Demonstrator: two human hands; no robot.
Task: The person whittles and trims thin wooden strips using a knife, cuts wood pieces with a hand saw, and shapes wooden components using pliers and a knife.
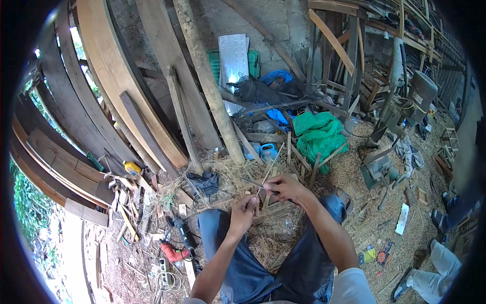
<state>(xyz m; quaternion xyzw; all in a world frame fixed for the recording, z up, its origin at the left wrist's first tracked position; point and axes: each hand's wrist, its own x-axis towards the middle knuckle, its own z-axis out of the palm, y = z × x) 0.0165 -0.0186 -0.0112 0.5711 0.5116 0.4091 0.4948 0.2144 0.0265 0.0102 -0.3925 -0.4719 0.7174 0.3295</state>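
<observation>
My right hand (284, 187) is closed around the handle of a knife (251, 183), whose blade points to the left. Pinched in my left hand (245, 209) is the lower end of a thin strip of wood (269, 169), which slants up and to the right past the blade. Both hands are close together between my knees, above the straw and shavings. Where the blade meets the strip is too small to make out clearly.
A red drill (174, 252) and a power strip (163, 271) lie at the lower left. Green plastic sheeting (318, 133) and a blue container (268, 151) are ahead. Long planks (109, 66) lean at the left. Other people's legs (438, 271) show at the right.
</observation>
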